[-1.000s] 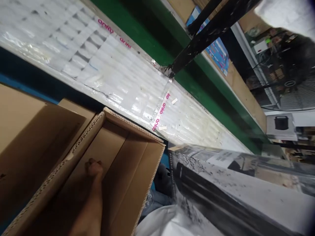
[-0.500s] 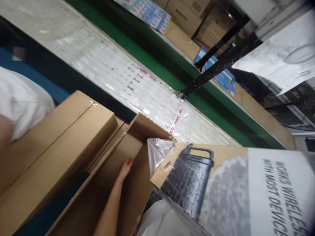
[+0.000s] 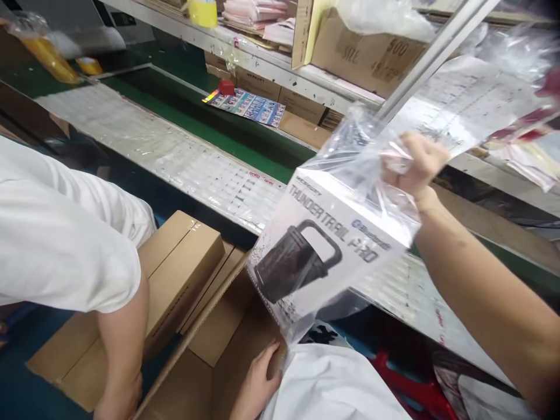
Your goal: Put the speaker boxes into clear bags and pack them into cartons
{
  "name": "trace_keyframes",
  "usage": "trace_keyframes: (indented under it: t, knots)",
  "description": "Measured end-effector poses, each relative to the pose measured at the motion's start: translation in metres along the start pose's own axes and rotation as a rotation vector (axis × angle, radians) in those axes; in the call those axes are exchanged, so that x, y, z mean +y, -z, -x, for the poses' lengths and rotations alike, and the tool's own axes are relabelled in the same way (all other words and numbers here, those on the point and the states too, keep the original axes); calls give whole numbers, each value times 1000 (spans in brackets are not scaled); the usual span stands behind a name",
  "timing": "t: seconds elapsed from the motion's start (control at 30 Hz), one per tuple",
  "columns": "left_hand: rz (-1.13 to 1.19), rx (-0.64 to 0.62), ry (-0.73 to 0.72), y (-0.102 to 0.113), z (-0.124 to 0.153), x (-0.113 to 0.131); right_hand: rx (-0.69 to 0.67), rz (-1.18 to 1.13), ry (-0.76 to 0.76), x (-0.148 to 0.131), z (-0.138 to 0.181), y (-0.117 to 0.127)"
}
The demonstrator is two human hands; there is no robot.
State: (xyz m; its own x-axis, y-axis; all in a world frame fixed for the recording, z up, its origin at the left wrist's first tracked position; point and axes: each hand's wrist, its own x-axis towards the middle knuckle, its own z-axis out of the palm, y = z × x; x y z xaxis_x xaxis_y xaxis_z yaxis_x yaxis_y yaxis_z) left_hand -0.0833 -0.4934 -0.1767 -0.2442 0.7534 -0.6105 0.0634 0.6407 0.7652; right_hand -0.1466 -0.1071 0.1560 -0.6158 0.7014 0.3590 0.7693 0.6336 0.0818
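Note:
My right hand (image 3: 415,163) grips the gathered top of a clear plastic bag (image 3: 359,146). Inside the bag hangs a white product box (image 3: 324,233) printed with a black speaker and the words THUNDER TRAIL PRO. The box is tilted, its lower corner just above an open brown carton (image 3: 219,326). My left hand (image 3: 258,382) is low in the view, its fingers curled over the carton's near wall, under the bagged box.
A co-worker in a white sleeve (image 3: 56,233) leans in at the left, forearm down beside a closed brown carton (image 3: 184,262). A plastic-covered bench edge (image 3: 175,157) and a green belt (image 3: 196,122) run behind. A shelf holds a carton (image 3: 367,46).
The view swung up and right. The bagged box has risen and turned upright, and my right hand now shows at its top. My left hand moved from inside the carton to its near wall.

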Motion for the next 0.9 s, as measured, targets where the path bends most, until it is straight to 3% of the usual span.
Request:
trace_keyframes:
  t: [0.07, 0.13, 0.3, 0.37, 0.47, 0.53, 0.63, 0.73, 0.83, 0.9]
  knots:
    - [-18, 5, 12, -1, 1, 1, 11, 65, 235, -6, -16, -5]
    - [-5, 16, 43, -1, 1, 4, 137, 118, 458, -8, -22, -11]
    - [114, 65, -38, -5, -18, 30, 846, -60, 1033, -25, -18, -14]
    - [150, 90, -97, -9, -30, 48, 926, -135, 1173, -41, -21, -11]
    - [263, 171, -85, -11, -47, 73, 832, -202, 1100, -65, -34, -16]
    - [315, 327, 13, -7, -57, 87, 771, -234, 990, -71, -40, -28]
    - [187, 561, 112, 9, -74, 103, 721, -270, 886, -68, -32, -50]
    - [49, 533, 54, 29, -86, 113, 609, -326, 1030, -59, -3, -76]
    - [-12, 441, 10, 35, -88, 113, 283, -362, 1293, -56, 32, -112]
    - [-173, 337, 84, 31, -85, 110, -103, -330, 1333, -62, 58, -144]
